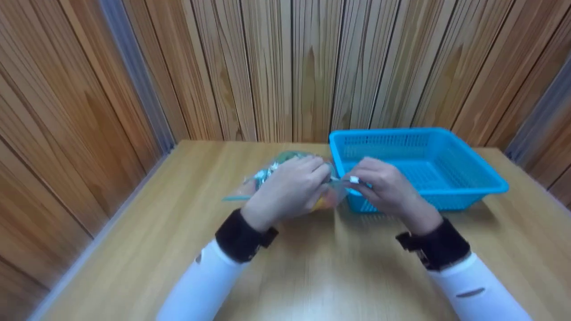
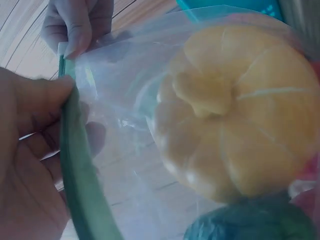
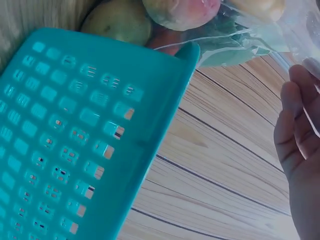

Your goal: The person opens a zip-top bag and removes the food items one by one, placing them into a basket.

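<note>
Now my left hand (image 1: 292, 185) pinches the clear bag (image 2: 132, 165) along its seal strip (image 2: 84, 165), my right hand (image 1: 379, 185) pinching the strip's end. The bag's bulk sits left of the blue basket (image 1: 428, 192), nearer my left grip.

Head view looks forward and down over both hands (image 1: 290, 189) (image 1: 386, 185) and surface (image 1: 312, 276). Left-wrist view closely faces a clear zip bag (image 2: 132, 170); right-wrist, a blue plastic basket (image 3: 140, 140). Both share bag and basket.

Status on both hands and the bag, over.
Left hand, right hand: both pinching green-edged clear plastic bag. Ribbed yellow-orange pumpkin inside. Blue perforated plastic basket beside bag; nothing visibly blocking.
</note>
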`<state>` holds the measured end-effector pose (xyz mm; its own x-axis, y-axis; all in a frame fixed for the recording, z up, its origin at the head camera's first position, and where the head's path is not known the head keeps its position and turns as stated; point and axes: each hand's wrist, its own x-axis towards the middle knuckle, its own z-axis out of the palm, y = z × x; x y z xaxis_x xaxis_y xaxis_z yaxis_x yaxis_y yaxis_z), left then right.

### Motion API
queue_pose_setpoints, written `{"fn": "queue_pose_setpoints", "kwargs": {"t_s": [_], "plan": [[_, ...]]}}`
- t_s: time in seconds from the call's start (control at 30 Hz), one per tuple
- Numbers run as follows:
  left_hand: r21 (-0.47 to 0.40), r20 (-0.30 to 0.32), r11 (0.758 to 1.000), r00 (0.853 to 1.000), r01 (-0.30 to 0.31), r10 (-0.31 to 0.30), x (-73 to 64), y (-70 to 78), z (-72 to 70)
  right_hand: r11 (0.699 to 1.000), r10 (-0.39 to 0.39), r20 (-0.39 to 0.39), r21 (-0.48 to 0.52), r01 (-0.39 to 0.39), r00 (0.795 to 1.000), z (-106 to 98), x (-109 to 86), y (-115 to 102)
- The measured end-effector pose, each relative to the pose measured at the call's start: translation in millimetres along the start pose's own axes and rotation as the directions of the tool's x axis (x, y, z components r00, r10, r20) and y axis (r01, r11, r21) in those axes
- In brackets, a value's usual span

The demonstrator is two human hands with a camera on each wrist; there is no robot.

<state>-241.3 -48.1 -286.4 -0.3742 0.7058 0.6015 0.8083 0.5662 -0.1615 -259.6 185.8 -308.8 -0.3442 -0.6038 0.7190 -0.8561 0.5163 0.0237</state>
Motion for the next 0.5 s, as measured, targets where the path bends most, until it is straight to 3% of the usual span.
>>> {"fn": "queue_pose_setpoints", "kwargs": {"t_s": [0.13, 0.3, 0.5], "plan": [[0.001, -0.086, 0.998, 0.994, -0.064, 0.064, 9.6, 3.9, 7.9, 0.997, -0.067, -0.021, -0.046, 0.066, 0.998, 0.6, 7.8, -1.7], [0.053, -0.166, 0.992, 0.979, -0.112, 0.119, 7.9, 10.9, 16.9, 0.992, -0.119, -0.037, -0.057, 0.117, 0.992, 6.4, 4.3, -8.7], [0.028, -0.129, 0.993, 0.985, -0.115, 0.117, 1.9, 6.1, 16.3, 0.993, -0.117, -0.015, -0.023, 0.116, 0.993, 12.8, 3.1, -16.0]]}}
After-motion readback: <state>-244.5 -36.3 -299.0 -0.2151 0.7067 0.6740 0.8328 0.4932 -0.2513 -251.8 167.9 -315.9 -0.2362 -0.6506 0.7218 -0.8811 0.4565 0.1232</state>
